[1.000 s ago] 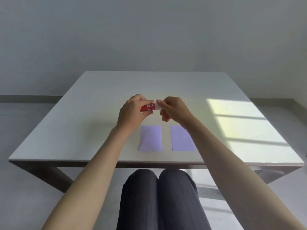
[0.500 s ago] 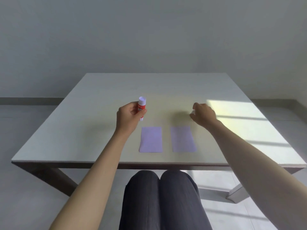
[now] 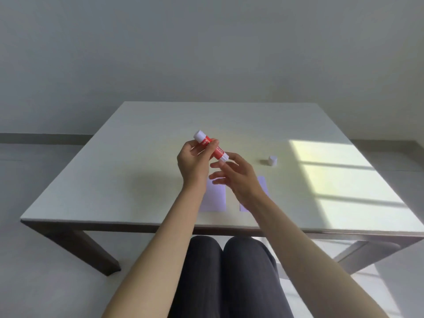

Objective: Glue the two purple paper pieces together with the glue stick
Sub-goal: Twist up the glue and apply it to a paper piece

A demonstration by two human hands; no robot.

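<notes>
The glue stick is the thing to place everything by. It is held in the air above the desk, tilted, with its white far end up and to the left and its other white end down and to the right. The left hand grasps it around the red middle, fingers curled over the barrel from the left. The right hand sits just below and to the right of the glue stick, fingers spread and loose, with its fingertips at the stick's lower white end; whether they pinch that end or only touch it cannot be told.

Below the glue stick, nearer the person, two purple paper pieces lie flat on the desk side by side with a narrow gap between them. The left paper piece is partly covered by the left wrist, and the right paper piece is largely hidden under the right hand and forearm.

To the right of the glue stick, well apart from both hands, a small white cap stands on the desk near the edge of a patch of sunlight.
</notes>
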